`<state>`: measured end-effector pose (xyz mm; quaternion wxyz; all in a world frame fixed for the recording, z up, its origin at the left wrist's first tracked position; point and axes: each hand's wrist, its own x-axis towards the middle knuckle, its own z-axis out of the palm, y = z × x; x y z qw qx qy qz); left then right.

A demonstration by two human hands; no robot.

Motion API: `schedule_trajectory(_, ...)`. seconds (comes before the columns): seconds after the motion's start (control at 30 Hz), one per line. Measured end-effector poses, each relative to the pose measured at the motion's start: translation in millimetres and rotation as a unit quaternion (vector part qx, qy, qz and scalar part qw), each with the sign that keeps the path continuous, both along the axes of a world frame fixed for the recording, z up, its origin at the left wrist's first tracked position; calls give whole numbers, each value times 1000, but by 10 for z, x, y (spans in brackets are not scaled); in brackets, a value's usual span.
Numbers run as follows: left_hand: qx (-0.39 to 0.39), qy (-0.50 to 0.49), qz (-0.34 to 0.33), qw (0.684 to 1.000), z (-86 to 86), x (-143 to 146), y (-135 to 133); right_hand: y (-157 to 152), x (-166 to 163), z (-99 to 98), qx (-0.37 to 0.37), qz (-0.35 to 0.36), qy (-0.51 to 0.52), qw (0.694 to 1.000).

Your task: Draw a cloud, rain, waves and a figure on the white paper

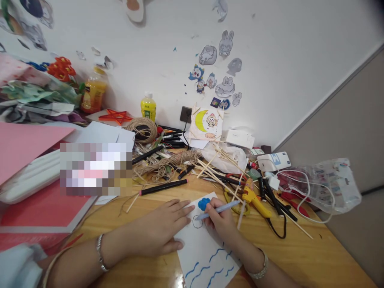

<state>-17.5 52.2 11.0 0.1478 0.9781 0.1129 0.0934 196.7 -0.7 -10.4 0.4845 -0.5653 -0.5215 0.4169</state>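
In my right hand is a light blue pen, its tip down on a sheet of white paper. Under the tip is a small circle outline. A blue cloud shape is drawn just above it, and blue wavy lines run across the lower part of the sheet. My left hand lies flat with fingers spread, its fingertips and thumb resting on the paper's left edge.
A yellow glue gun with a black cord lies right of the paper, by wooden sticks. A black marker lies beyond my left hand. Twine, bottles and a moon drawing stand towards the wall. Red folders lie left.
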Motion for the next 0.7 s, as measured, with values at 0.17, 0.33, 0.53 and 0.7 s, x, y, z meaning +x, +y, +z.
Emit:
schedule_trajectory(0.17,28,10,-13,999,-79,12,-3,-24,7,-10,-2,18,-9,1000)
schedule_trajectory(0.33,21,-19,-10,1000,-122,10,-12,-28,2,5,-4,18,-16,1000)
schedule_trajectory(0.53,28,1,-11,1000,-119,18,-10,-30,5,13,1,15,-20,1000)
schedule_trajectory(0.7,25,-16,-13,999,-109,23,-11,-29,14,12,-1,17,-32,999)
